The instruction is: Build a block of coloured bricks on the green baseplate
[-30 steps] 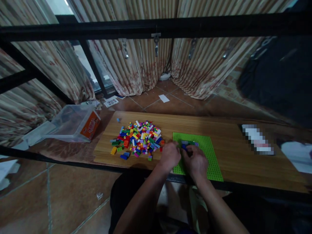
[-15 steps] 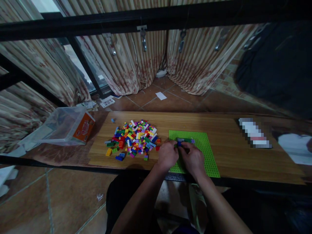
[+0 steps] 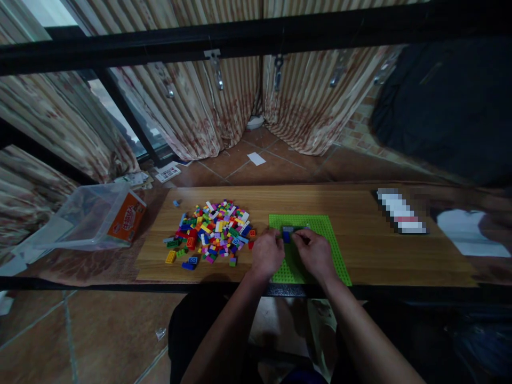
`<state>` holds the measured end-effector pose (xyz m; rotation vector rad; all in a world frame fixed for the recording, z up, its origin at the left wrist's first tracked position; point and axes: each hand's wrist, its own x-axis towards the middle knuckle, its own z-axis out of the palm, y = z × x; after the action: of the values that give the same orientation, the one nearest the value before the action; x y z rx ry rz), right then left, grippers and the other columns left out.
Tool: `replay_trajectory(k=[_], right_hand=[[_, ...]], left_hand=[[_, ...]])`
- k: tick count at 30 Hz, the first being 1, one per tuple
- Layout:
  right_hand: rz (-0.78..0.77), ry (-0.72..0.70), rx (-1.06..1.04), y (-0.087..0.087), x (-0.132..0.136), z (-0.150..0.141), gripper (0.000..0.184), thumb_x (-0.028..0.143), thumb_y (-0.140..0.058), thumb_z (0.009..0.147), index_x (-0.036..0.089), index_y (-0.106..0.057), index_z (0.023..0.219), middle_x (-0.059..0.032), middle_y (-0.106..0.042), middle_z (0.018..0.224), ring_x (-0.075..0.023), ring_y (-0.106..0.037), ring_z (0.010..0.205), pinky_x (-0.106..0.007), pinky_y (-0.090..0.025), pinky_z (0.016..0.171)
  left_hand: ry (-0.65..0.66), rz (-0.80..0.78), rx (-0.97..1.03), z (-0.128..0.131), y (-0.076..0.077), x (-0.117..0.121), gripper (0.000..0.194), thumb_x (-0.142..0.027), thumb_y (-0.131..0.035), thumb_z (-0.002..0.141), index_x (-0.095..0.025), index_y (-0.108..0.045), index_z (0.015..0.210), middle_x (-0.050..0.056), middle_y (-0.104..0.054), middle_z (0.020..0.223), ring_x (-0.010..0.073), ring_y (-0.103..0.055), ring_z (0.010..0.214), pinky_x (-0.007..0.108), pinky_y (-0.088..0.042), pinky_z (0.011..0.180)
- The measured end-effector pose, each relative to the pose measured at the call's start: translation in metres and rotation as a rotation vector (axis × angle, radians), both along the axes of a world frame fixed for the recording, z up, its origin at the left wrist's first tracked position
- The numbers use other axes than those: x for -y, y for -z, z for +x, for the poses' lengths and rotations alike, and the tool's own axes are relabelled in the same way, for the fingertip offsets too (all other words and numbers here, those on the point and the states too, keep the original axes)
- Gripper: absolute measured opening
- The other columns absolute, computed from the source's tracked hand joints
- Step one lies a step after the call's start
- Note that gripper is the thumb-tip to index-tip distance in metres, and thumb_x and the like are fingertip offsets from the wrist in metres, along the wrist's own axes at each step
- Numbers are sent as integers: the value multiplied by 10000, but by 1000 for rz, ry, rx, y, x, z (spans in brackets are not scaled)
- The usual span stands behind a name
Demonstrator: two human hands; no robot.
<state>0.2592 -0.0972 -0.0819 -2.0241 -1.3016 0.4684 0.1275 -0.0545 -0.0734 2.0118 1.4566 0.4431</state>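
A green studded baseplate lies on the wooden table, with both hands over it. Near its far edge sits a small blue building brick, just in front of a row of greyish bricks. My left hand is closed at the left edge of the plate, its fingertips close beside the blue brick. To the right of that brick, my right hand has thumb and forefinger pinched together, slightly apart from it. Whatever either hand may hold is too small or hidden to make out.
A heap of mixed coloured bricks spreads over the table left of the plate. Past the left end lies a clear plastic box with an orange label. A dark-edged, pixelated object rests at the right, near a white sheet.
My right fingers have drawn back to the right from the blue brick, and my left fingertips have shifted off it, leaving it visible between them. The whole view has swung slightly.
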Motion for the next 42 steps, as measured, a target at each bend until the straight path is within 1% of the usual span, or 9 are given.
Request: replay_trajectory(k=[2,6,9,12,18,24,28,33,42], right_hand=[[-76,-43,59,-4,-3,2,263,344,-513,859,195,-729,841,-63,-736,788,-195,-645,687,-302,-432,654],[-202,-112,150,-7,-12,3,254,309,-510,863,212,-745,848,-69,-751,873,-216,-670,821,-307,-439,712],[-262,-114,158,-7,-18,5,253,316,-519,854,218,-752,861,-66,-755,910,-223,-674,855,-309,-445,722],[-297,-105,146,-6,-22,7,259,329,-525,845,218,-758,861,-66,-756,897,-219,-676,831,-304,-449,697],[-309,-114,110,-4,-25,11,252,330,-537,835,226,-765,853,-45,-759,867,-179,-680,780,-268,-449,667],[-315,-114,104,-3,-30,13,223,299,-563,803,216,-766,765,-49,-755,797,-171,-674,729,-256,-431,617],[-309,-115,99,-3,-31,13,210,274,-571,789,215,-762,725,-41,-747,745,-165,-667,683,-256,-432,597],[-295,-87,107,-1,-32,11,200,263,-576,779,227,-771,752,-45,-756,786,-177,-683,729,-259,-461,619],[-302,-78,131,-2,-35,9,205,232,-577,759,222,-781,740,-72,-758,789,-204,-695,764,-270,-484,648]], left_hand=[[-4,-8,-8,1,-1,0,192,-200,-515,870,-188,-659,997,72,-705,996,188,-658,879,281,-488,817],[1,5,-50,2,-1,0,155,-225,-515,882,-196,-659,932,58,-702,949,178,-651,865,271,-473,799],[8,12,-100,4,-1,0,163,-251,-509,889,-208,-665,906,55,-699,926,186,-650,863,270,-467,767],[22,17,-131,5,-3,1,171,-258,-501,893,-217,-667,898,56,-696,941,189,-650,864,268,-462,745],[19,8,-125,6,-7,1,170,-241,-509,881,-227,-679,874,42,-703,953,182,-651,869,261,-462,739],[-15,-11,-121,7,-4,1,196,-260,-510,880,-244,-705,873,38,-715,937,180,-657,876,259,-471,755],[-49,-41,-98,8,-4,-1,191,-272,-531,853,-249,-720,853,39,-726,888,194,-665,847,267,-473,714],[-93,-90,-105,10,-7,-4,189,-276,-552,818,-248,-738,843,49,-732,858,207,-667,828,271,-473,675],[-30,-163,-164,13,-16,-23,246,-145,-529,716,-199,-754,801,60,-728,777,187,-670,746,247,-478,639]])
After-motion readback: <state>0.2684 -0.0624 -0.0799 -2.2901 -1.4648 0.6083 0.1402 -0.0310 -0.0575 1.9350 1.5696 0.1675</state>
